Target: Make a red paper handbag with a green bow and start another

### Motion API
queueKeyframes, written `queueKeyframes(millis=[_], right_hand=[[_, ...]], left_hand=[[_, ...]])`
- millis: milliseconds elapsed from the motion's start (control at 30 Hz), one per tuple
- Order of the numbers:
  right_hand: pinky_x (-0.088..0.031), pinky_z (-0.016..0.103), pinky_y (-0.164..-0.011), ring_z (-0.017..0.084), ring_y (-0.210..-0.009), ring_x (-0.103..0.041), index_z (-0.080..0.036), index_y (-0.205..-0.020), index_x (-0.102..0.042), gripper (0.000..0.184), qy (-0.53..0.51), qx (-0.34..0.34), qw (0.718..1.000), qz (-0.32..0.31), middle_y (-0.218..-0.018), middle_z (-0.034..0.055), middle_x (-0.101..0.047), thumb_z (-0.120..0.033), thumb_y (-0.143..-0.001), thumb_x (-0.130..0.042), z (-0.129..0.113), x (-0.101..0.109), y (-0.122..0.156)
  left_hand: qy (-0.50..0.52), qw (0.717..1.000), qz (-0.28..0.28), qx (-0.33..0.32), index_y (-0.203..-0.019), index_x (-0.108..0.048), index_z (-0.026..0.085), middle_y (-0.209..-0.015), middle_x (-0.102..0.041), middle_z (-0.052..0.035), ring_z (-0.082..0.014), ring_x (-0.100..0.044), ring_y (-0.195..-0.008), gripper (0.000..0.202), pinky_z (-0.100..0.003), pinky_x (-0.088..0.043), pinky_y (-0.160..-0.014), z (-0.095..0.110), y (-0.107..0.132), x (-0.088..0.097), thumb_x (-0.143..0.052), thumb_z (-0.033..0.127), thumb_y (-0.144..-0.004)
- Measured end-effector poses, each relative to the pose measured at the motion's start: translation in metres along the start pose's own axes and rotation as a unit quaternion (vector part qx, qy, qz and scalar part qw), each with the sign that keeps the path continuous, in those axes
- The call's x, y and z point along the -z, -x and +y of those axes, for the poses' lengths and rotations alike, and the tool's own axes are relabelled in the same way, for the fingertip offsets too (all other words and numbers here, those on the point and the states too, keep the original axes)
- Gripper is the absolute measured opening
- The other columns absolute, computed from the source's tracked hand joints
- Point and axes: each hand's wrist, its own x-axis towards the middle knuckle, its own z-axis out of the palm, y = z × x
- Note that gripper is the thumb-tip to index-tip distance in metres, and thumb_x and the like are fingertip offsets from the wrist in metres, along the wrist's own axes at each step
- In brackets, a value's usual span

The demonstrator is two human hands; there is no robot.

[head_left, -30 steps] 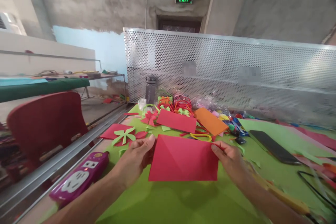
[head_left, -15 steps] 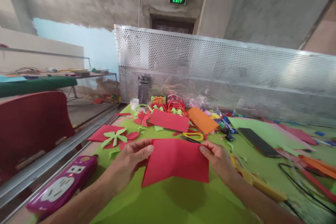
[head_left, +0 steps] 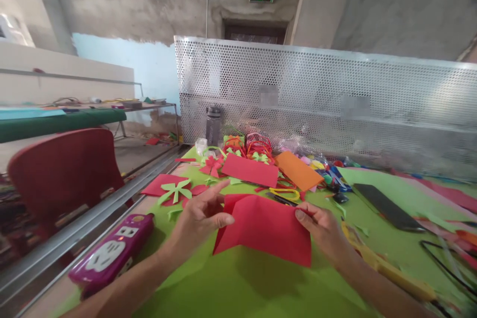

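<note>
A red sheet of paper (head_left: pixel 266 228) with a diagonal crease is held just above the green table cover (head_left: pixel 238 283). My left hand (head_left: pixel 203 216) pinches its upper left part, thumb on the front and forefinger stretched out over the top. My right hand (head_left: pixel 322 226) pinches the upper right corner. The sheet's left side is bent upward along the fold.
A purple power strip (head_left: pixel 112 253) lies at the left table edge. Behind the sheet lie a red sheet (head_left: pixel 250 170), an orange sheet (head_left: pixel 298 171), paper flowers and strips. A black phone (head_left: pixel 385 203) and yellow-handled scissors (head_left: pixel 387 268) lie to the right. A red chair (head_left: pixel 61 169) stands left.
The flat sheet has been bent along its crease, the left part folding up. My left hand has shifted its grip and its forefinger now points outward. The camera swung slightly.
</note>
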Motion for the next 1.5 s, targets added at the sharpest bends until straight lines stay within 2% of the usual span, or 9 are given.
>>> queueKeyframes(millis=[333,567,633,700,833,1000,1167,1300,1500], right_hand=[[-0.035,0.024,-0.049,0.012,-0.051,-0.045,-0.018,-0.07,-0.053,0.041,0.022,0.001,1.0,-0.003,-0.057,-0.0025,-0.051,-0.058,-0.077,-0.052,-0.01,-0.002,0.002],[-0.047,0.032,-0.066,0.021,-0.074,-0.059,-0.018,-0.083,-0.059,0.028,0.109,0.089,0.989,0.05,-0.078,0.0043,-0.064,-0.045,-0.08,-0.055,-0.011,0.005,-0.002],[-0.044,0.041,-0.088,0.027,-0.103,-0.057,-0.018,-0.104,-0.059,0.031,0.199,0.185,0.958,0.089,-0.107,0.0104,-0.064,-0.036,-0.079,-0.061,-0.015,0.007,0.0],[-0.032,0.048,-0.103,0.029,-0.123,-0.044,-0.018,-0.121,-0.053,0.043,0.332,0.294,0.89,0.108,-0.127,0.0138,-0.055,-0.027,-0.08,-0.063,-0.02,0.006,0.005],[-0.019,0.058,-0.106,0.034,-0.131,-0.034,-0.02,-0.118,-0.057,0.037,0.491,0.359,0.791,0.07,-0.132,0.0134,-0.053,-0.023,-0.082,-0.063,-0.027,-0.002,0.021],[-0.01,0.061,-0.105,0.033,-0.129,-0.035,-0.021,-0.081,-0.065,0.018,0.514,0.396,0.759,0.049,-0.124,0.0093,-0.059,-0.007,-0.08,-0.054,-0.031,-0.008,0.034],[-0.034,0.042,-0.094,0.022,-0.098,-0.053,-0.017,-0.083,-0.061,0.02,0.515,0.417,0.746,-0.059,-0.099,0.0078,-0.065,-0.003,-0.08,-0.047,-0.044,-0.014,0.051],[-0.042,0.035,-0.076,0.018,-0.075,-0.053,-0.017,-0.077,-0.058,0.016,0.545,0.359,0.737,-0.176,-0.079,0.004,-0.063,-0.003,-0.074,-0.052,-0.057,-0.02,0.068],[-0.044,0.041,-0.079,0.023,-0.082,-0.058,-0.013,-0.087,-0.062,0.019,0.517,0.503,0.68,-0.127,-0.086,0.0105,-0.066,-0.009,-0.085,-0.043,-0.055,-0.027,0.08]], left_hand=[[-0.208,0.969,0.019,-0.134,-0.075,-0.073,0.02,-0.078,-0.069,-0.0039,-0.0183,-0.062,-0.076,0.021,-0.029,-0.051,-0.07,0.007,0.0,-0.001,-0.062,0.037,-0.08],[-0.279,0.957,0.038,0.074,-0.094,-0.066,0.016,-0.095,-0.068,-0.0093,-0.0192,-0.061,-0.064,0.04,-0.029,-0.048,-0.053,0.007,0.003,-0.002,-0.059,0.049,-0.073],[-0.272,0.955,0.04,0.113,-0.093,-0.067,0.015,-0.083,-0.068,-0.0073,-0.0184,-0.058,-0.056,0.043,-0.028,-0.044,-0.048,0.006,0.003,-0.001,-0.06,0.049,-0.068],[-0.253,0.96,0.0,0.119,-0.087,-0.068,0.016,-0.072,-0.066,-0.0045,-0.0185,-0.057,-0.056,0.038,-0.027,-0.042,-0.049,0.006,0.003,0.0,-0.059,0.046,-0.067],[-0.238,0.963,-0.071,0.101,-0.075,-0.068,0.016,-0.068,-0.065,-0.0042,-0.0187,-0.057,-0.061,0.026,-0.027,-0.042,-0.054,0.007,0.007,0.001,-0.058,0.039,-0.07],[-0.213,0.958,-0.13,0.139,-0.098,-0.068,0.019,-0.092,-0.07,-0.0081,-0.0248,-0.065,-0.08,0.035,-0.031,-0.051,-0.067,0.015,0.018,0.014,-0.065,0.042,-0.072],[-0.144,0.975,-0.089,0.141,-0.116,-0.063,0.025,-0.133,-0.055,-0.007,-0.0293,-0.05,-0.121,0.053,-0.039,-0.043,-0.098,0.016,0.024,0.036,-0.045,0.063,-0.083],[-0.089,0.982,-0.074,0.151,-0.116,-0.064,0.021,-0.137,-0.051,-0.0091,-0.0299,-0.047,-0.125,0.067,-0.04,-0.045,-0.096,0.013,0.02,0.036,-0.032,0.07,-0.083],[-0.43,0.902,-0.026,0.025,-0.126,-0.055,0.012,-0.128,-0.058,-0.011,-0.0348,-0.054,-0.116,0.055,-0.043,-0.044,-0.095,0.016,0.024,0.022,-0.05,0.049,-0.085]])
